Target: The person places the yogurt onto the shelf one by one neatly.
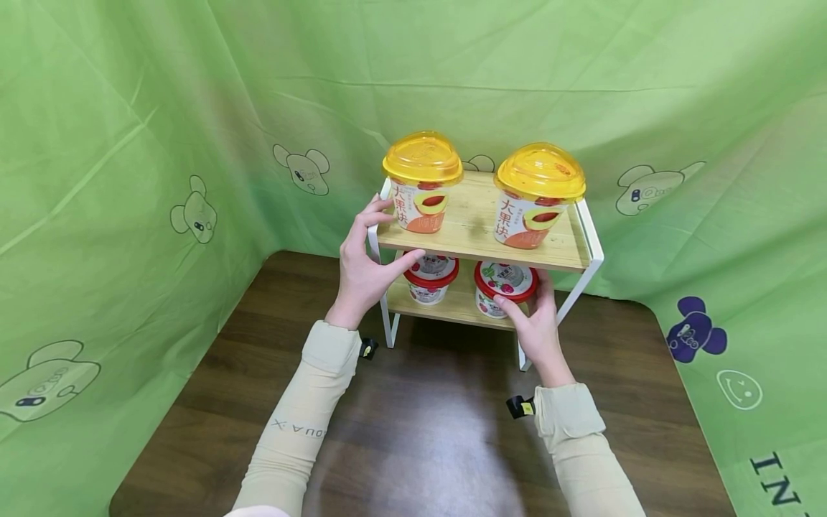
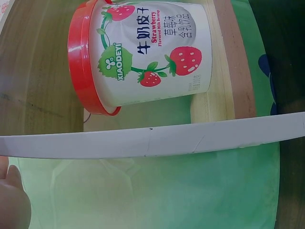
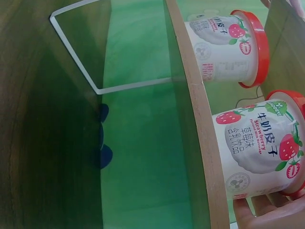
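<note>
My right hand (image 1: 541,329) grips a white strawberry milk tub (image 1: 492,304) with a red lid, on the right of the lower board. Its thumb lies across the front and its fingers are round the right side. In the right wrist view, fingers (image 3: 267,210) touch that tub (image 3: 259,148). My left hand (image 1: 363,269) holds the left front corner of the two-tier rack (image 1: 478,215), thumb along the upper board's front edge, fingers over the white side frame. Behind that thumb, a second red-lidded tub (image 1: 426,293) stands on the lower board, also visible in the left wrist view (image 2: 152,52).
Two cups with yellow domed lids, one left (image 1: 423,205) and one right (image 1: 530,219), stand on the upper board. The rack's white legs (image 1: 390,330) rest on a dark wooden table (image 1: 413,445). Green cloth (image 1: 161,108) hangs behind and at both sides.
</note>
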The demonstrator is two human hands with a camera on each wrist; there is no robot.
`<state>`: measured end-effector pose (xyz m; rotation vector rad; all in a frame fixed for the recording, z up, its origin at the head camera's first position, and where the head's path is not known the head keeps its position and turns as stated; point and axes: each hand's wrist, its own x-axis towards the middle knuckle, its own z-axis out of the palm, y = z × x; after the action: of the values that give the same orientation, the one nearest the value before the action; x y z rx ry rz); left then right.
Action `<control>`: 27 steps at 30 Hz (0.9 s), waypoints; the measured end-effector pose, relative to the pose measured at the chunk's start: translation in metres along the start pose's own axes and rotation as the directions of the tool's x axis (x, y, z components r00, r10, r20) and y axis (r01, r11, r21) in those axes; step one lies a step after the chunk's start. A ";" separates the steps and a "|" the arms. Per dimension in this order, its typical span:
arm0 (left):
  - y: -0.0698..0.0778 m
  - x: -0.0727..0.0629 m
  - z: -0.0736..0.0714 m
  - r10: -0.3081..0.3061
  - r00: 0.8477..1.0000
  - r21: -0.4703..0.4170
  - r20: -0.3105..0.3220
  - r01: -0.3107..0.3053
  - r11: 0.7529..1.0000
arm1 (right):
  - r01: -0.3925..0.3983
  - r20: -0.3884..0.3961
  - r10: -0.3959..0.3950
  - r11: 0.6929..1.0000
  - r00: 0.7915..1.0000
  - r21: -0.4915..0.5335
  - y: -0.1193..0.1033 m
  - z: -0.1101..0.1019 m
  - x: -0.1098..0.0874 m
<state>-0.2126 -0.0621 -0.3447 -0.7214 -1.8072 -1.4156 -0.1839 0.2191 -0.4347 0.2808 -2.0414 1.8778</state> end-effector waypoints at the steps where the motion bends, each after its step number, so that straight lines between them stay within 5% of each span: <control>1: 0.000 0.000 0.000 -0.001 1.000 0.001 0.000 0.001 1.000 | -0.004 0.001 0.004 1.000 1.000 -0.002 0.000 0.000 0.000; 8: -0.038 -0.006 0.004 -0.005 1.000 0.019 -0.005 0.005 1.000 | -0.015 0.001 0.015 1.000 1.000 -0.002 0.000 0.001 0.000; 19: -0.003 0.000 0.001 0.002 1.000 -0.004 -0.004 -0.002 1.000 | -0.012 -0.013 0.012 1.000 1.000 0.011 0.001 0.002 0.003; 27: -0.031 -0.005 0.003 -0.003 1.000 0.014 -0.001 0.003 1.000 | 0.007 -0.010 -0.007 0.999 1.000 0.038 0.004 0.003 0.003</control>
<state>-0.2351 -0.0665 -0.3665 -0.7107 -1.8161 -1.4042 -0.1882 0.2173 -0.4375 0.2875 -1.9974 1.9121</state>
